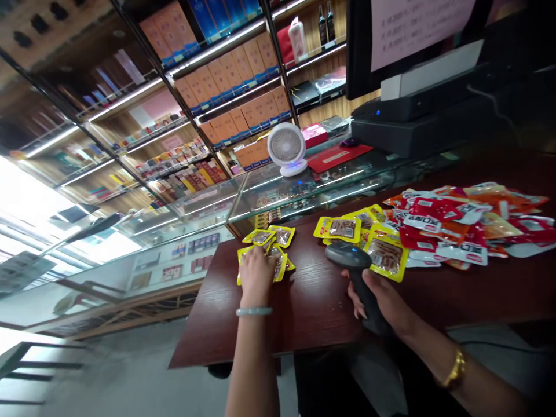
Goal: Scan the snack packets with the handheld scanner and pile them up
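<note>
No wording is legible with certainty. Printed lines on the pink paper sheet (412,29), pale lettering on the red sachets (428,208) and barcodes on the yellow-edged sachets (339,229) are too blurred to read.

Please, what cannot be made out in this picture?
In the head view:
Whether the left hand grips a yellow packet: the hand hides its fingers' ends.
Part of the scanner: the right hand covers it.
Writing on the pink paper: blurred; the top edge cuts the sheet.
How many packets the red-and-orange pile holds: they overlap.
</note>
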Tool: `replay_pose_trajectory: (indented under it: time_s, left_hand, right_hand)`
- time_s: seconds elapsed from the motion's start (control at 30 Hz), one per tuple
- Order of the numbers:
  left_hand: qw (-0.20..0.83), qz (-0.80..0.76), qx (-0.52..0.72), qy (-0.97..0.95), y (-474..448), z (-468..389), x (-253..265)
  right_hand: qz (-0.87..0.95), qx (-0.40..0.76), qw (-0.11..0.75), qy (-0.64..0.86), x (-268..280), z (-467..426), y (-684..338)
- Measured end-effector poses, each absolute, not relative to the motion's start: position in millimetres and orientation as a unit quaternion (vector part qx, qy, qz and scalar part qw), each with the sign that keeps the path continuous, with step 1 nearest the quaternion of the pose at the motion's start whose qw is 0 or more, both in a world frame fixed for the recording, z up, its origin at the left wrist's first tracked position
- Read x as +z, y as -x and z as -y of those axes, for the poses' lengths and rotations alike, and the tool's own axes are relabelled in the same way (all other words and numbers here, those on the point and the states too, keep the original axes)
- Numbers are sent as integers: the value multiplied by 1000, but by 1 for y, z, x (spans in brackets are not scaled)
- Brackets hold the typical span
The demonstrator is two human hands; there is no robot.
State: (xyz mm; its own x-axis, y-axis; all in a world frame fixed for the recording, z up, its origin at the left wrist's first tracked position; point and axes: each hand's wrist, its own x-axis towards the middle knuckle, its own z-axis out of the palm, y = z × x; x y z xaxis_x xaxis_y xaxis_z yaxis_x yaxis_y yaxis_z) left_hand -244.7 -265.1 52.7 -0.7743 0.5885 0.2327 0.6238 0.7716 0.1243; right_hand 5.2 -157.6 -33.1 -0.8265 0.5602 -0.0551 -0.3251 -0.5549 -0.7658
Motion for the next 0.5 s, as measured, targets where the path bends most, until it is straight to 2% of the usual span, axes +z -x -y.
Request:
replay_pose_trajectory:
  time_s: [0.1, 0.27, 0.5]
  left_hand:
    - [120, 959, -67, 247, 239, 292, 35]
    - [168, 958, -96, 211, 233, 306, 8]
    - [57, 964, -61, 251, 248, 323, 13]
  right_hand:
    - [406, 867, 252, 140, -33, 158, -6]
    - [412, 868, 238, 142, -32, 157, -8]
    - [409, 872, 232, 132, -33, 156, -11]
